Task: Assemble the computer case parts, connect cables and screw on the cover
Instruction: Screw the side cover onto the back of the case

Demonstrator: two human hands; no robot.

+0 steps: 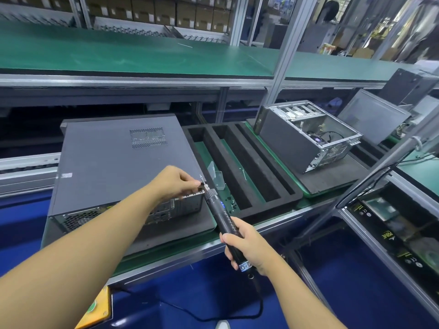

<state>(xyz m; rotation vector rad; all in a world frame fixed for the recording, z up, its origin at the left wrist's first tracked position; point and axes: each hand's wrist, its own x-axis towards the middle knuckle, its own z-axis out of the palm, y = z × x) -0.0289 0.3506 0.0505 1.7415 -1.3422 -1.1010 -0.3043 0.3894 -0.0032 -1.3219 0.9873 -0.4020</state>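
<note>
A dark grey computer case lies flat on a black foam pad, its cover on top and its rear panel facing me. My left hand pinches a small screw at the case's near right corner, right at the tip of the driver. My right hand grips a black electric screwdriver, which slants up and left to that corner. The driver's cable drops from its base toward the floor.
A black foam tray with long slots lies right of the case, with a small clear plastic box beside it. An open case showing cables sits further right. A grey metal arm slants across the right.
</note>
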